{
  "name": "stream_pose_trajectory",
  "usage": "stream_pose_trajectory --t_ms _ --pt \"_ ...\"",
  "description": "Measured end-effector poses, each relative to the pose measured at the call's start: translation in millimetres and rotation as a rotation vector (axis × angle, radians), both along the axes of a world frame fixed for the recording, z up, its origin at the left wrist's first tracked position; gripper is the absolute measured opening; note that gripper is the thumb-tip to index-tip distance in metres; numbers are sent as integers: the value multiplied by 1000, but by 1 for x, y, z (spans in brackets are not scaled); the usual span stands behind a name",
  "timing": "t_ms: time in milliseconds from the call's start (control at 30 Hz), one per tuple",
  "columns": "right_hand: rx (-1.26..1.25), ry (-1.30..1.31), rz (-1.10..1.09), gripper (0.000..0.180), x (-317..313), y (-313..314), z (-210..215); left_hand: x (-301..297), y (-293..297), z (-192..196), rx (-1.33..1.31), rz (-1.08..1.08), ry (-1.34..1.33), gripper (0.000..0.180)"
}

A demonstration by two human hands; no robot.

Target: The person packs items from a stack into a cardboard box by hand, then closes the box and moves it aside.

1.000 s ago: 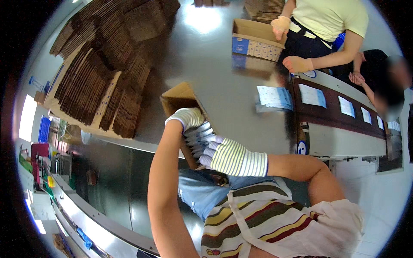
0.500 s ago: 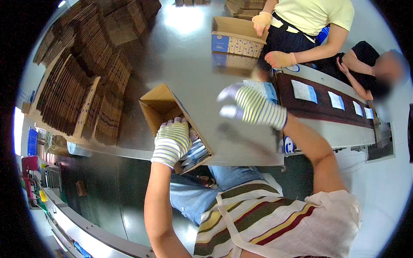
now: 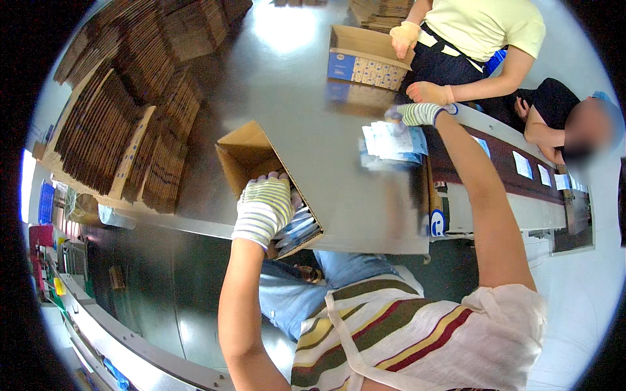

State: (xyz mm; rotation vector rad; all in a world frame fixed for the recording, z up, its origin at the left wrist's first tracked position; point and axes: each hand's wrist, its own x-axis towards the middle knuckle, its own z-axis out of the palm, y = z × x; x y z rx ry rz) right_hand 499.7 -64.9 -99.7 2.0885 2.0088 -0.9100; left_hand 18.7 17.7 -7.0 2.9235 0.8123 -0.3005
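Note:
My left hand (image 3: 265, 207), in a striped knit glove, rests on the open side of a brown cardboard box (image 3: 251, 158) lying on the grey metal table (image 3: 293, 85). It presses on flat packets (image 3: 298, 229) stacked inside the box. My right hand (image 3: 417, 115), also gloved, reaches far out over a small pile of white-and-blue packets (image 3: 390, 142) at the table's right edge. Whether its fingers hold a packet I cannot tell, as the hand is blurred.
Stacks of flattened brown cartons (image 3: 124, 111) fill the table's left side. A second open box (image 3: 366, 58) stands at the far edge by a gloved person in a yellow shirt (image 3: 486, 29). A conveyor (image 3: 521, 169) with packets runs to the right, another person (image 3: 554, 117) beside it.
My right hand left the box and swung up and right to the packet pile. My left hand stayed on the box's opening.

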Motion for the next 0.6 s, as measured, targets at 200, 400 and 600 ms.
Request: stream_pose_trajectory --t_ms 200,400,600 --pt "-40 -154 -96 61 -143 -20 40 -21 5 -3 -7 39 -30 43" --pt "146 -418 126 82 -259 -112 27 -14 2 -1 -11 46 -54 42" --pt "263 1125 -477 56 -260 -136 25 -19 3 -6 12 24 -81 41"
